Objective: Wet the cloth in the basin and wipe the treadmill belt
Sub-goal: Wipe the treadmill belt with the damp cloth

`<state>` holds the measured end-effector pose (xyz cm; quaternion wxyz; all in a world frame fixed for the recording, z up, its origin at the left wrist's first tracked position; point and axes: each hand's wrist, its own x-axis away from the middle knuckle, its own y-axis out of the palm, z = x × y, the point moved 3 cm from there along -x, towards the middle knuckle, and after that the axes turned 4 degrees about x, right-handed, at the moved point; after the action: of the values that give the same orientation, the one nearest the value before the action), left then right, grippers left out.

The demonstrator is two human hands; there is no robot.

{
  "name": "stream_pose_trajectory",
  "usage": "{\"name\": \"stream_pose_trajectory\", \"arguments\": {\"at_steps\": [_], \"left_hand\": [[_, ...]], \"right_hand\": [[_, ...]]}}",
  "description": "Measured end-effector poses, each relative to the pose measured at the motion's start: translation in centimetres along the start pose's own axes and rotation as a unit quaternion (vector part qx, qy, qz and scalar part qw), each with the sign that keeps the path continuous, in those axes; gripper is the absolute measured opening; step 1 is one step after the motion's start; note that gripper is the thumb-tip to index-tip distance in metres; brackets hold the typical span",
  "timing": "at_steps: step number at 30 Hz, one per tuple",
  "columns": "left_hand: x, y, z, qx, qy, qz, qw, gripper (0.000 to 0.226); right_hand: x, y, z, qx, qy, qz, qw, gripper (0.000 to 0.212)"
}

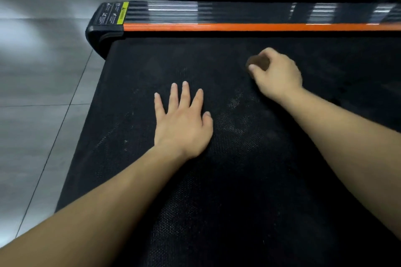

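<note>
Left hand (182, 122) flat on dusty treadmill belt (238, 184), orange rail (238, 27), tiled floor (41, 97)

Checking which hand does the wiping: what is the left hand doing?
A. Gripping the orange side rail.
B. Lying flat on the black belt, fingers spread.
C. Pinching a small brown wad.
B: the left hand lies palm-down with straight fingers on the belt; the right hand curls round the small brown wad, probably the cloth.

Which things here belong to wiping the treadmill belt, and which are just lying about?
Job: treadmill belt; left hand flat on it; right hand gripping a brown wad, probably the cloth.
Not part: orange side rail; warning label; floor tiles.
</note>
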<state>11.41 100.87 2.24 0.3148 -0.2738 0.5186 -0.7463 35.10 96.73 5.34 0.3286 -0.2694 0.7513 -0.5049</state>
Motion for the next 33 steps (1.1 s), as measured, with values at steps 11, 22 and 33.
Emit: {"name": "stream_pose_trajectory", "arguments": {"at_steps": [11, 22, 33], "left_hand": [[0.0, 0.1, 0.1, -0.005, -0.004, 0.01, 1.0, 0.065], [-0.9, -0.9, -0.3, 0.006, 0.015, 0.041, 0.999, 0.067], [-1.3, -1.4, -1.1, 0.115, 0.033, 0.045, 0.992, 0.053]], "right_hand": [[-2.0, 0.6, -0.8, 0.014, -0.016, -0.006, 1.0, 0.039], [4.3, 0.7, -5.0, -0.058, -0.105, -0.056, 0.991, 0.054], [5.2, 0.7, -5.4, 0.022, -0.241, -0.107, 0.964, 0.062]]}}
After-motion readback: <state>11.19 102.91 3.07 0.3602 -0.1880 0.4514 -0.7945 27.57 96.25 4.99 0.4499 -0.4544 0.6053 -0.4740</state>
